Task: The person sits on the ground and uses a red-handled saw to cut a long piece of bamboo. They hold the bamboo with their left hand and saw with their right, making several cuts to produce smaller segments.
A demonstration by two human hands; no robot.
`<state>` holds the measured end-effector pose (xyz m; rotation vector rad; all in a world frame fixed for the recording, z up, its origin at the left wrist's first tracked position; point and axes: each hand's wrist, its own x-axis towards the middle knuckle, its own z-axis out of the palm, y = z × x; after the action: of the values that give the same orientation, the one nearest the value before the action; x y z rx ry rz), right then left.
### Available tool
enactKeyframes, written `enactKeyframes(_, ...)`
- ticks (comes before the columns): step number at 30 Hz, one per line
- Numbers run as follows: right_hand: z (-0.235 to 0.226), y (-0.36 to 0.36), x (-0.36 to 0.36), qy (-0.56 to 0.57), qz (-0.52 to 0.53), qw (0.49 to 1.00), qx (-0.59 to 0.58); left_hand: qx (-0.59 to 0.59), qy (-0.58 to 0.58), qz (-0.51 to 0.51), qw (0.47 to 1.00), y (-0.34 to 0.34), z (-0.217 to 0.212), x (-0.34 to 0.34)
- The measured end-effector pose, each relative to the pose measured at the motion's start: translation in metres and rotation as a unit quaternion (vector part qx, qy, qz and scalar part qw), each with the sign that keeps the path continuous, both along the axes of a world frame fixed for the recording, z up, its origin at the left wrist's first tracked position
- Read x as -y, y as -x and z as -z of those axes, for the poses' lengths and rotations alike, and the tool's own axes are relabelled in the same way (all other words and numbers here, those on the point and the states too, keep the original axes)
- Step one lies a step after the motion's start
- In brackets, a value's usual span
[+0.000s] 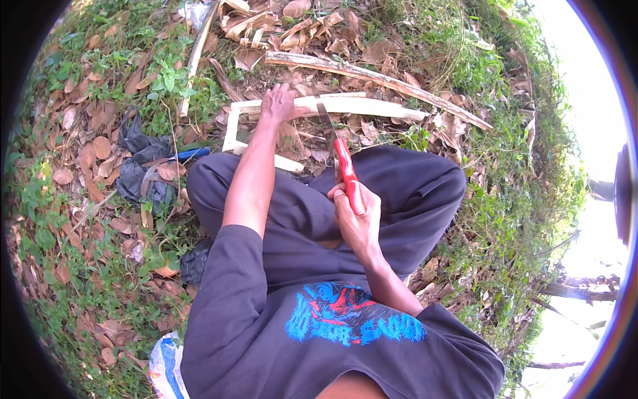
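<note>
My left hand is closed over a pale wooden strip and holds it down near the corner of a three-sided wooden frame. The frame's short side piece stands left of my hand, and its nearer strip ends by my crossed legs. In my right hand is a handsaw with a red handle. Its narrow blade points away from me and crosses the pale strip just right of my left hand. I cannot tell how deep the blade sits in the wood.
A long split branch lies beyond the frame, and another pale stick lies at the far left. A crumpled black plastic bag with a blue tool-like object sits left of my knee. Dry leaves and grass cover the ground.
</note>
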<state>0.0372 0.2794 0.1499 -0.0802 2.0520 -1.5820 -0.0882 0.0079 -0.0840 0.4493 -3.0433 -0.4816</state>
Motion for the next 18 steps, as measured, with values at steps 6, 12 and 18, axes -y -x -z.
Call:
enactKeyframes(6,0.008,0.002,-0.006,0.035,-0.004,0.999,-0.022,-0.081,-0.037,0.009,0.996,0.003,0.007,0.003)
enactKeyframes(12,0.007,0.007,-0.005,0.028,0.010,1.000,0.003,-0.021,0.022,-0.007,1.000,0.003,-0.002,-0.001)
enactKeyframes(18,0.017,0.005,0.001,0.038,-0.006,0.999,0.011,-0.004,0.020,0.014,1.000,-0.001,-0.005,0.000)
